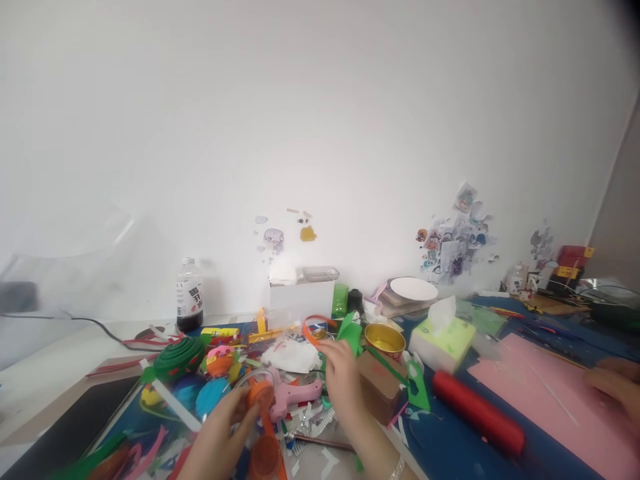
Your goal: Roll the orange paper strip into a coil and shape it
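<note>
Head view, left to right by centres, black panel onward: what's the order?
Black panel → labelled bottle → left hand → orange strip → right hand → gold tin → tissue box → red roll → pink sheet → another person's hand, blurred.

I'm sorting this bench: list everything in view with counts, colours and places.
bottle: 1, clear, left, by wall
carton: 1, white, by wall, centre
plate: 1, white, right of carton
tin: 1, gold inside, right of centre
box: 1, brown, before tin
tissue box: 1, green-white, right of tin
roll: 1, red, front right
sheet: 1, pink, right
coil: 1, green, left
plastic item: 1, pink, centre
stickers: many, mixed, wall
scraps: many, mixed, table
another person's hand: 1, blurred, right edge
left hand: 1, on orange piece
right hand: 1, on orange strip
</note>
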### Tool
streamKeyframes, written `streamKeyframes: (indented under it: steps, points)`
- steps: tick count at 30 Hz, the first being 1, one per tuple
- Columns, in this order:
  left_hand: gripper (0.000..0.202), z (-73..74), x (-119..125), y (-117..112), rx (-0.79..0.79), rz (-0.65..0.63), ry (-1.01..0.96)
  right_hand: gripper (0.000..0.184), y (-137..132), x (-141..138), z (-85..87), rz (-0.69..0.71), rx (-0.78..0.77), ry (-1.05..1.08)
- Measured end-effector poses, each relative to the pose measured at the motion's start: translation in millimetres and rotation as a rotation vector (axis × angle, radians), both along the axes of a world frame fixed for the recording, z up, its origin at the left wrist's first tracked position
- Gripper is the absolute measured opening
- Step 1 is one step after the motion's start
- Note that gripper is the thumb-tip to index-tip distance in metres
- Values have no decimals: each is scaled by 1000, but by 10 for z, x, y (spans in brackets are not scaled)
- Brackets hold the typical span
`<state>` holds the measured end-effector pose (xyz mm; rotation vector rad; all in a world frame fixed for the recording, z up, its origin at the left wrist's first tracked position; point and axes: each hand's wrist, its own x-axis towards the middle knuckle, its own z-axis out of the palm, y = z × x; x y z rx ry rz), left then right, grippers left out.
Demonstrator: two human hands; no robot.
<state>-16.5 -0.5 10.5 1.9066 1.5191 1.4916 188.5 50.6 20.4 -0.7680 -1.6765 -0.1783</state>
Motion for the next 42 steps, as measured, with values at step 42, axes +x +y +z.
streamKeyframes:
  steps: [42]
  points:
    - [26,-128,42,-22,33,-5,124,20,-382,-539,-85,282,-604,-78]
